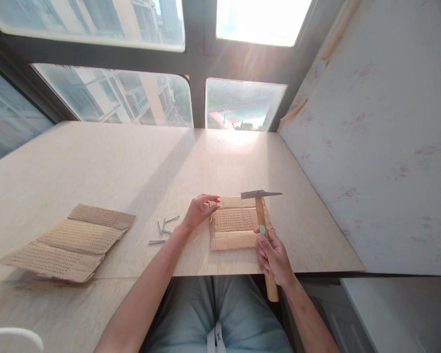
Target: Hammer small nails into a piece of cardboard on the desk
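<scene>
Right hand (pixel 274 252), right of lower centre, is closed round the handle of a hammer (pixel 260 213). Handle runs up the frame; head lies crosswise above, blunt end left, pointed end right. Left hand (pixel 198 211), near centre, has thumb and fingers drawn close at the card's upper left corner; a small thin thing may be between the tips, cannot tell for sure.

Card (pixel 234 220) sits between the hands, right of centre, long axis left to right, rows of holes across its middle. Hammer head overlaps its upper right edge in view, about level with the left fingertips and to their right; contact unclear. Left hand is nearer the holes' left end, right hand the lower right corner.

Loose nails (pixel 163 225) left of the card; creased sheet (pixel 73 238), also holed, lower left. Pale surface (pixel 106 166), sunlit. Window (pixel 242 105) along the top, flowered wall (pixel 382 147) right.
</scene>
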Demonstrator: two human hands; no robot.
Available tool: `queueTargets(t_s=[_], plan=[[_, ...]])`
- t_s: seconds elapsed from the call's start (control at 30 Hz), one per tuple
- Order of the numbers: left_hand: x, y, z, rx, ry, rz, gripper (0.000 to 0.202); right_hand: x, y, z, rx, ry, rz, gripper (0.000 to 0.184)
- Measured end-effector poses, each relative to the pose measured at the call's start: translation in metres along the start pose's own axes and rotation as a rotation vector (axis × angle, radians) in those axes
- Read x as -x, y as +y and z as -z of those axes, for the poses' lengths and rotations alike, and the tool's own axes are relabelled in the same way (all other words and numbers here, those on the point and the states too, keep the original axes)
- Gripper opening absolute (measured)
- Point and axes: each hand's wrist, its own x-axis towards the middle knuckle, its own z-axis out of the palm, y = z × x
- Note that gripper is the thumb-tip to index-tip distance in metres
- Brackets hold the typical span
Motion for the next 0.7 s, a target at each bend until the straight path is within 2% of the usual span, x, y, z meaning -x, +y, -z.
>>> queueTargets(t_s=[0.4,0.7], plan=[[0.0011,0.0003,0.0001,0.007,-0.003,0.006,0.033,0.0101,0.0033,0.0039,0.005,0.021,-0.009,0.040],[0.0027,-0.0079,-0.0021,0.025,-0.010,0.082,0.033,0.0092,0.0018,0.0034,-0.017,0.056,-0.002,0.042]])
